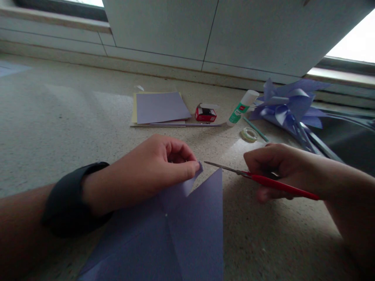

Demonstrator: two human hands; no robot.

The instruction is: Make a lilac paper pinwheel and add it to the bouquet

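A glue stick [242, 108], a tape roll [249, 135] and a small red box [206, 113] stand on the speckled table [73, 128] beyond my hands, beside stacked paper sheets [162, 107]; folded purple pinwheels [288, 103] crowd the far right. Nothing stands between my two hands and the purple sheet [193, 234], which lies nearest me, a slit open at its far edge. My left fingers [190, 168] pinch its curled corner; my right fingers [260, 175] hold red-handled scissors [272, 182], tip just beside that corner.

Purple paper [199, 226], red-handled scissors [281, 186], speckled pale countertop [88, 117], white-and-green glue stick [243, 108], black wristband [74, 199]
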